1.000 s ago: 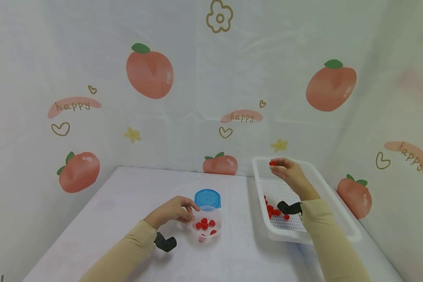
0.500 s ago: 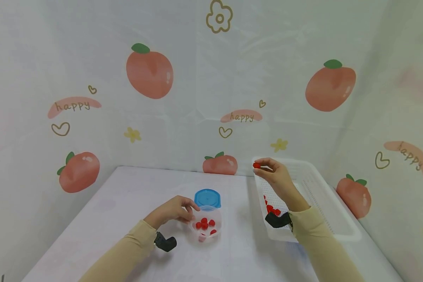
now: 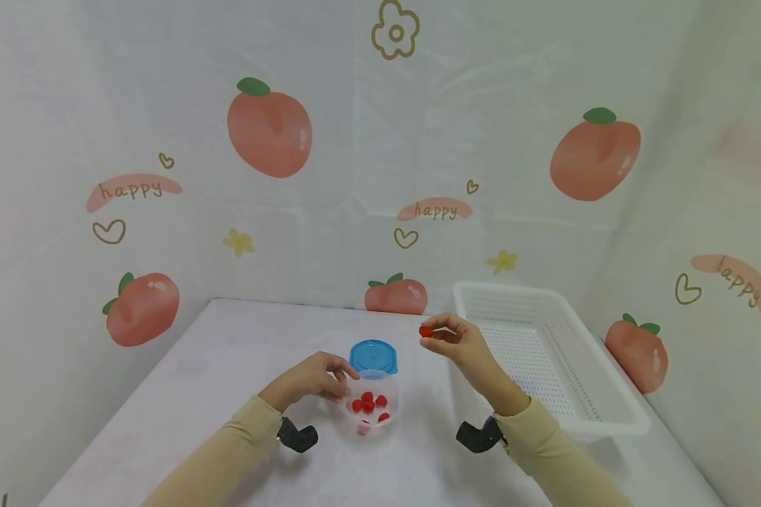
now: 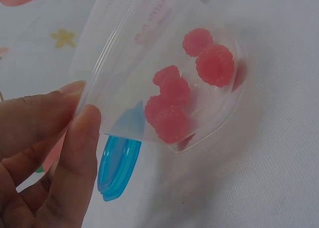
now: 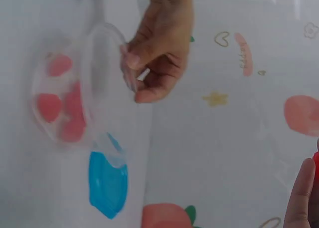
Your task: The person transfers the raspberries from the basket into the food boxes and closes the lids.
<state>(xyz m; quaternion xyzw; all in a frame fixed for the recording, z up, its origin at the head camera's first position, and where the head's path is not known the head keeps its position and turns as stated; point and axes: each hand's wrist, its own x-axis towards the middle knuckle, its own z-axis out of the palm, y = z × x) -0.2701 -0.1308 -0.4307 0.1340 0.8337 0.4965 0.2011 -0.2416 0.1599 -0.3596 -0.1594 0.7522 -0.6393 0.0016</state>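
Observation:
My left hand pinches the rim of a clear plastic tub between thumb and fingers. Inside lie several red raspberries, seen through the wall in the left wrist view as a cluster near the tub's bottom. Between the thumb and fingertips of my right hand is one raspberry, held above the table between tub and basket. At the edge of the right wrist view, a right finger covers most of that raspberry. A blue lid lies just behind the tub.
A white perforated plastic basket stands on the right, its near left part hidden by my right forearm. The white table ends at a printed cloth backdrop.
Carrying the raspberry, my right hand has moved left out over the basket's side and lowered toward the tub. The left hand and tub have stayed put.

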